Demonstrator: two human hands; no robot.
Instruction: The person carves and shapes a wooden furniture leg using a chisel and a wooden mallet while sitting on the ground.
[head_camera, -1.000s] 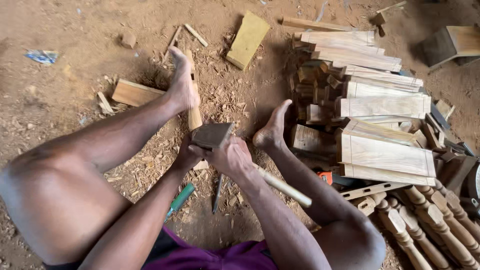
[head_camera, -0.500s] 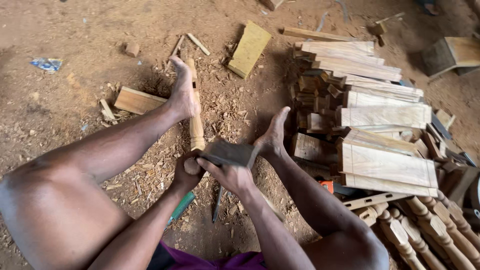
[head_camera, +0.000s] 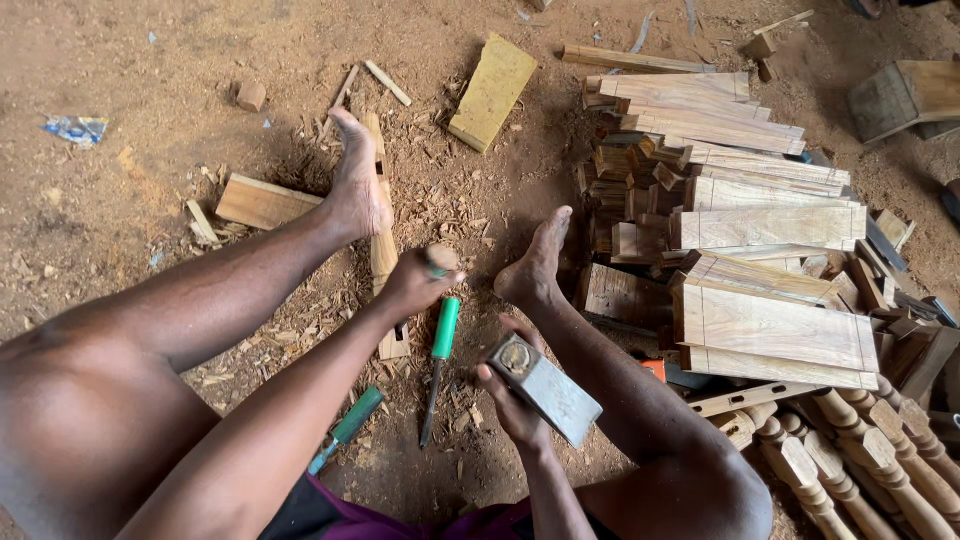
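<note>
Bare reddish earth strewn with wood chips (head_camera: 455, 205) served as the work floor, and the person sat on it with both legs stretched out. Their left hand (head_camera: 418, 282) was closed in a fist around the top of a green-handled chisel (head_camera: 438, 372), which hung below the fist with its blade pointing down to the dirt. Just to the left of that hand lay a carved wooden spindle (head_camera: 384, 255), its far end pinned under the left foot (head_camera: 358, 180). The right hand (head_camera: 512, 400) sat lower and to the right of the left, fingers wrapped around a grey rectangular mallet block (head_camera: 545, 388) held clear of the chisel. A second green-handled tool (head_camera: 346, 428) lay on the ground below the left forearm. Beyond the right hand, past the right foot (head_camera: 532, 265), stood a stack of sawn planks (head_camera: 770, 260), with turned balusters (head_camera: 860, 465) lying nearer the knee.
</note>
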